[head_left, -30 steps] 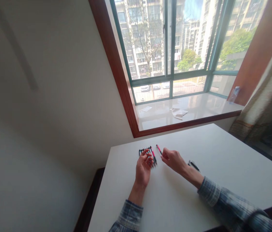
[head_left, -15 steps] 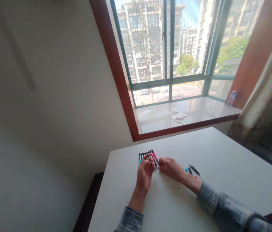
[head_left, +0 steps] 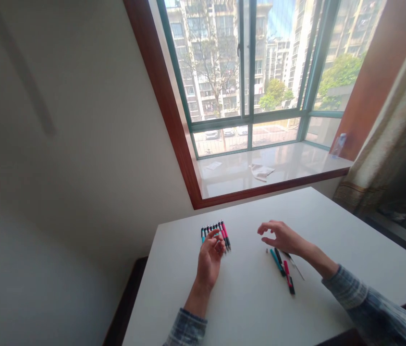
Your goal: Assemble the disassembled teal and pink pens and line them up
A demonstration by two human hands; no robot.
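Observation:
Several assembled pens lie side by side in a row at the back left of the table, a pink pen (head_left: 226, 234) at its right end. My left hand (head_left: 209, 262) rests over the near part of this row, palm turned inward, fingers loosely bent and apart, holding nothing visible; it hides some of the pens. Farther right, my right hand (head_left: 282, 237) hovers with thumb and fingers apart and nothing between them. Just below it lie a teal pen part (head_left: 276, 262), a black pen part (head_left: 278, 255), a red-and-black pen part (head_left: 289, 278) and a thin refill (head_left: 299, 270).
A tiny piece (head_left: 266, 251) lies left of the loose parts. The white table (head_left: 246, 302) meets the wall below a window sill (head_left: 227, 185), where a crumpled cloth or paper (head_left: 261, 171) and a clear bottle (head_left: 338, 145) sit. A curtain (head_left: 375, 139) hangs at right.
My right hand has moved away from the pen row, to the right, over the loose parts, and its fingers have spread. My left hand stays by the row. The view has shifted slightly.

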